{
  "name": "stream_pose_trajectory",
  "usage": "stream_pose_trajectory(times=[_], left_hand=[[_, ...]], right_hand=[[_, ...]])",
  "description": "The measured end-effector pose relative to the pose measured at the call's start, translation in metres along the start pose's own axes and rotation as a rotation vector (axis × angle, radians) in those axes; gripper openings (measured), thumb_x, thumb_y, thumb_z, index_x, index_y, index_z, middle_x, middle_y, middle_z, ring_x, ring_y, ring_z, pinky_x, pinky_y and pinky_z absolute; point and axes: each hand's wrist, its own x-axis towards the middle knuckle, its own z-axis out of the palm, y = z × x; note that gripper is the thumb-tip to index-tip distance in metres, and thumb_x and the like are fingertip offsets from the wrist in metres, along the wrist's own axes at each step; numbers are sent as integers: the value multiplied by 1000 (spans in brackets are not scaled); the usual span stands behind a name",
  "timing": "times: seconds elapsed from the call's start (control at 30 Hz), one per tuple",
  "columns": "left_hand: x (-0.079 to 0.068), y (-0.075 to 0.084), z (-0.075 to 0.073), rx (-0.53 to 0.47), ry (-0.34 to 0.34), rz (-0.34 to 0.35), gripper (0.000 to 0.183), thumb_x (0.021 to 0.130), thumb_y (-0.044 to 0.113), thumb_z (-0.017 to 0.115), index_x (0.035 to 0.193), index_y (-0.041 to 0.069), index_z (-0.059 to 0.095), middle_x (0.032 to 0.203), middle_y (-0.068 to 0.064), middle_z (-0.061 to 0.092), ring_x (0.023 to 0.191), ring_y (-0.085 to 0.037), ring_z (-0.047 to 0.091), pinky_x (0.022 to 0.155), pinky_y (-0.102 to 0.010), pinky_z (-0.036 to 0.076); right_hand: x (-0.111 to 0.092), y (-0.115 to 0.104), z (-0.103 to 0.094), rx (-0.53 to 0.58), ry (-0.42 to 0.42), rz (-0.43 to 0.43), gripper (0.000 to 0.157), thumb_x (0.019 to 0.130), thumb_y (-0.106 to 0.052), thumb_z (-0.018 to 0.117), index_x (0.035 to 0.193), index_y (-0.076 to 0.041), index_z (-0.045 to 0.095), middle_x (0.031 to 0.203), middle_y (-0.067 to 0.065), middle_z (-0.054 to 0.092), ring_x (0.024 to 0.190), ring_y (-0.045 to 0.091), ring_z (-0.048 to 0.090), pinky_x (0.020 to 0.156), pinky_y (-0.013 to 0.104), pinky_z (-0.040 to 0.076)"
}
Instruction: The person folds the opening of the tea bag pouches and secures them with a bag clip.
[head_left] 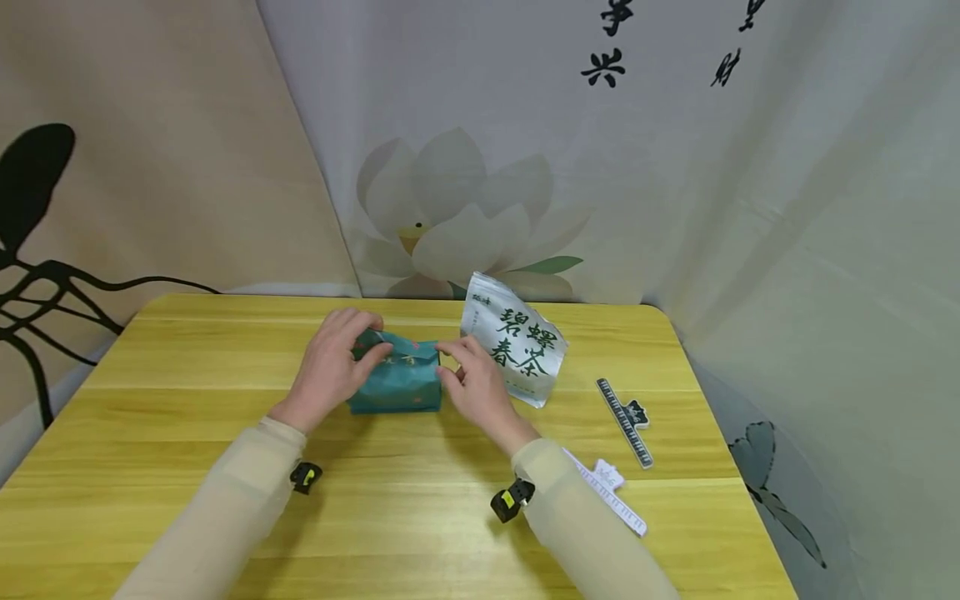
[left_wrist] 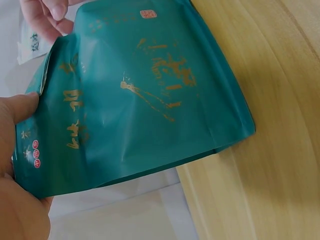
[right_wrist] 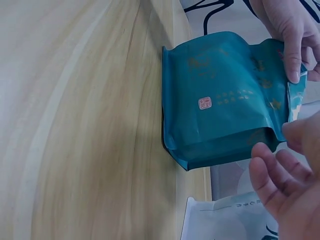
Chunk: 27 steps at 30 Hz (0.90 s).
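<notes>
A green tea bag (head_left: pixel 397 387) with gold lettering stands on the wooden table, its top edge slightly parted in the right wrist view. My left hand (head_left: pixel 332 358) grips the bag's upper left end, with the thumb on the near face (left_wrist: pixel 20 107). At the upper right corner is my right hand (head_left: pixel 480 387), its thumb at the top edge and its loosely bent fingers (right_wrist: pixel 270 167) beside the side fold. A gap shows between that thumb and forefinger; whether they pinch any film is not plain. Behind the right hand stands a silver-white tea pouch (head_left: pixel 517 333) with dark green characters.
On the table's right side lie a black ruler-like clip (head_left: pixel 625 422) and a white ruler-like clip (head_left: pixel 611 492), the latter partly behind the right sleeve (head_left: pixel 585 517). A printed curtain (head_left: pixel 675 208) hangs behind the table's far edge.
</notes>
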Motion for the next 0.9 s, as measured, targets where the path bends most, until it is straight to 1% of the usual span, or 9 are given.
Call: stream_pose_trajectory(times=[0.17,0.27,0.4,0.6,0.77,0.9], left_hand=[[1,-1,0,7,-4,-5,26,89,8,82,107,7,65,100,-10,66,91,-27,53,75,-43,45],[1,0,0,11,-12,-7,25,89,8,81,108,7,64,101,-9,66,90,-26,52,75,-42,44],[2,0,0,12,-18,-19,24,90,9,80,108,6,65,101,-9,66,90,-26,52,74,-42,44],[2,0,0,12,-18,-31,23,91,9,80,108,5,65,101,-10,66,90,-27,51,74,-41,44],[3,0,0,11,-20,-42,24,91,9,80,109,5,65,102,-11,66,90,-27,52,74,-42,43],[3,0,0,8,-18,-33,25,90,8,81,109,4,66,102,-11,66,90,-28,52,74,-42,43]], right_hand=[[-3,1,-3,20,-16,21,35,97,-4,70,131,-3,67,117,17,64,69,13,56,64,22,48],[-5,1,-7,20,-30,29,35,97,-4,70,132,-3,67,116,16,65,70,13,58,64,22,50],[-9,2,-11,21,-33,3,34,97,-5,70,131,-1,67,114,14,65,70,14,59,65,22,51],[-14,1,-12,22,-30,-44,33,95,-1,71,127,0,68,111,14,65,68,15,60,64,22,52],[-18,-3,-15,2,-54,-40,31,95,-4,71,126,0,69,110,13,67,70,15,61,66,23,53],[-24,-5,-18,12,-76,-30,27,96,-6,71,123,-1,71,108,11,69,73,17,63,69,24,54]])
